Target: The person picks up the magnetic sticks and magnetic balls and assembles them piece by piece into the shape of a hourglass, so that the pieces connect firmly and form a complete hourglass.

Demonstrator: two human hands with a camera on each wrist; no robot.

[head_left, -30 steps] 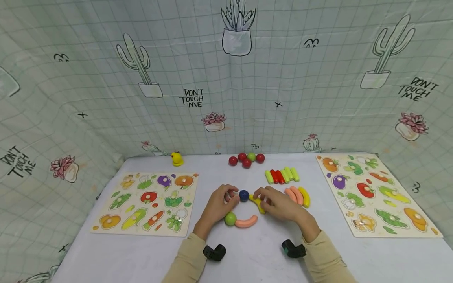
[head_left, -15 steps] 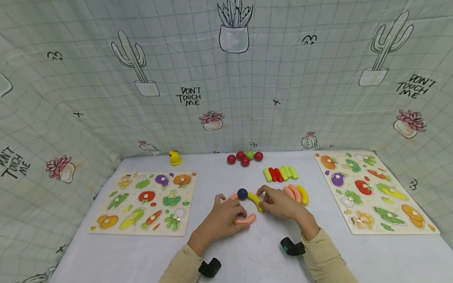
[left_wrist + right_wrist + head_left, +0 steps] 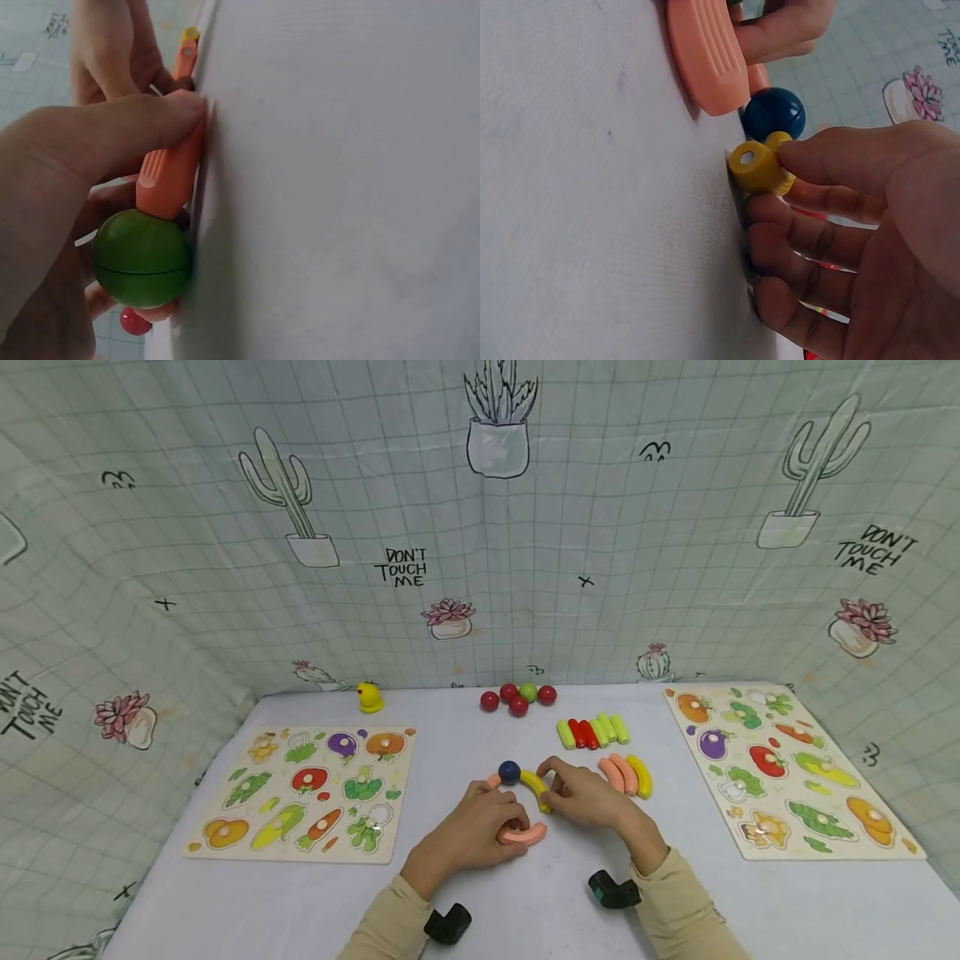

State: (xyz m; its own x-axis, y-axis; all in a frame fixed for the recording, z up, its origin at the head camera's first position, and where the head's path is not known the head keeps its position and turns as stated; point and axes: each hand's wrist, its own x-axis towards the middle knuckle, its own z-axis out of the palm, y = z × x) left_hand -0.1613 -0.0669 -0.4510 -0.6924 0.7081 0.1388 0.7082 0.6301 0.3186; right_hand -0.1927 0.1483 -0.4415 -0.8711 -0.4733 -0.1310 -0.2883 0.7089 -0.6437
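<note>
1. From my end, I see the left hand (image 3: 480,828) pinching a curved pink piece (image 3: 531,836) around the middle of the counter (image 3: 540,910), just beside a green ball (image 3: 142,259).
2. I see the right hand (image 3: 588,793) pinching a curved yellow piece (image 3: 533,787) near its lower end.
3. Its upper end lies right beside a blue ball (image 3: 509,772).
4. I spot a yellow duck (image 3: 370,698) by the counter's far edge, toward the left corner.

Green ball (image 3: 142,259) hidden by the left hand (image 3: 478,831) in the head view, sleeves (image 3: 386,922) cut off at the near edge.
</note>
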